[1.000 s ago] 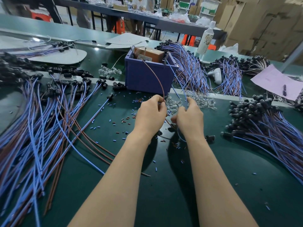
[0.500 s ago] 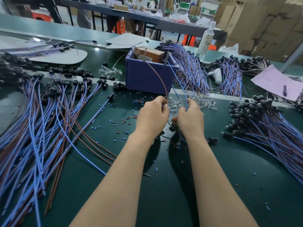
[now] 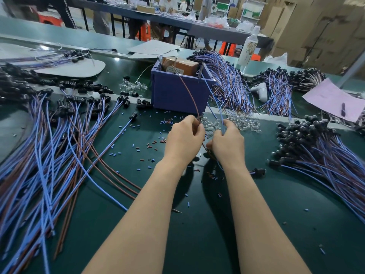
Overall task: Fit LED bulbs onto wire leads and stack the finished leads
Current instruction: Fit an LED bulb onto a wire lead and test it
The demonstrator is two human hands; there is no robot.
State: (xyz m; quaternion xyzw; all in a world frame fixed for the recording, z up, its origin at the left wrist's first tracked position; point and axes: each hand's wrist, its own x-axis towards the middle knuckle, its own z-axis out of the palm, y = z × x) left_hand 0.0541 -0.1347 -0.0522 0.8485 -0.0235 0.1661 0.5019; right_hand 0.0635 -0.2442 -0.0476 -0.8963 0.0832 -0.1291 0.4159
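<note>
Your left hand (image 3: 184, 139) grips brown wire (image 3: 190, 95); right hand (image 3: 229, 145) pinches blue wire (image 3: 221, 119). Hands near together over worktop (image 3: 197, 238); bulbs (image 3: 244, 122) just beyond.

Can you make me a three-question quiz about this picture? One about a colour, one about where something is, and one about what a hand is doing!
1. What colour is the box?
A) red B) purple C) yellow
2. Where is the big heap of clear bulbs?
A) inside the box B) on the table just beyond the right hand C) on the pink paper
3. What is the left hand doing?
A) lying flat B) holding a bottle C) gripping a brown wire

Answers: 1 B, its walls are purple. 2 B, they lie on the table past that hand, which pinches a blue wire. 3 C, it is curled round the wire.
</note>
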